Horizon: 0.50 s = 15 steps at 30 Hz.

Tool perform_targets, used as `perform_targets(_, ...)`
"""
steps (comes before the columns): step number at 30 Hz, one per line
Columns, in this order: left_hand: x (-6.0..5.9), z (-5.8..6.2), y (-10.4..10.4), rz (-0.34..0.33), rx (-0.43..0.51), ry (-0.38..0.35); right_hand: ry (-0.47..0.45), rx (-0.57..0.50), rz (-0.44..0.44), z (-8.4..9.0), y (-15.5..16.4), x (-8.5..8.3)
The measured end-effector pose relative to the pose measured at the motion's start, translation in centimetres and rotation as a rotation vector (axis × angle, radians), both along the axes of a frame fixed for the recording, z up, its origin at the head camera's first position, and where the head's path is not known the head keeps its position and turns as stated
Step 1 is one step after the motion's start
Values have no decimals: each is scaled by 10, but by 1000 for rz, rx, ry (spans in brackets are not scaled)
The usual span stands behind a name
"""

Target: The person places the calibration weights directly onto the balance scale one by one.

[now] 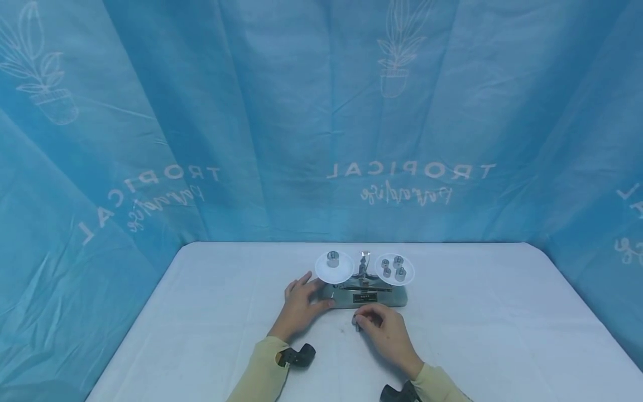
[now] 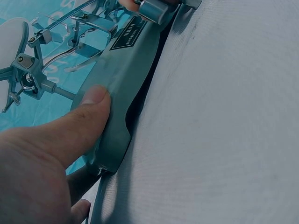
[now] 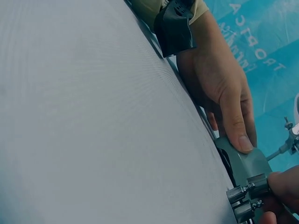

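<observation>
A balance scale (image 1: 341,298) with a grey-green base and two white pans stands on the table. My left hand (image 1: 300,306) grips the left end of its base, thumb (image 2: 96,109) on the front face and the other fingers round the end. Just in front of the base, my right hand (image 1: 389,333) pinches a small metal balance weight (image 3: 258,185) between thumb and fingertips. Two more knobbed metal weights (image 3: 244,212) are beside those fingertips, close to the base.
One large weight (image 1: 332,258) sits on the left pan (image 1: 334,274). Several smaller weights (image 1: 399,273) stand on the right pan (image 1: 409,268). White cloth covers the table (image 1: 477,324), and blue printed curtains (image 1: 301,111) hang behind it and at both sides.
</observation>
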State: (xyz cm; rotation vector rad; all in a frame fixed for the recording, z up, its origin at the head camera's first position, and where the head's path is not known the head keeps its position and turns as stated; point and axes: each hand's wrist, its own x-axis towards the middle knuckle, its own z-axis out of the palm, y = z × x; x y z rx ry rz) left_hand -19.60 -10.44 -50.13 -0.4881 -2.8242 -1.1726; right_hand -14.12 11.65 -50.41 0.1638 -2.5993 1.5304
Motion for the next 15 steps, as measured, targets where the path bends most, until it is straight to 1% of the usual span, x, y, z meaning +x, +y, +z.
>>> perform_targets(8,0,-2,-1,-1,6,26,15,-33,8,1,-1,1)
perform_targets(15,0,0,-2,-8,12,17,32,-36,7,5,-2,2)
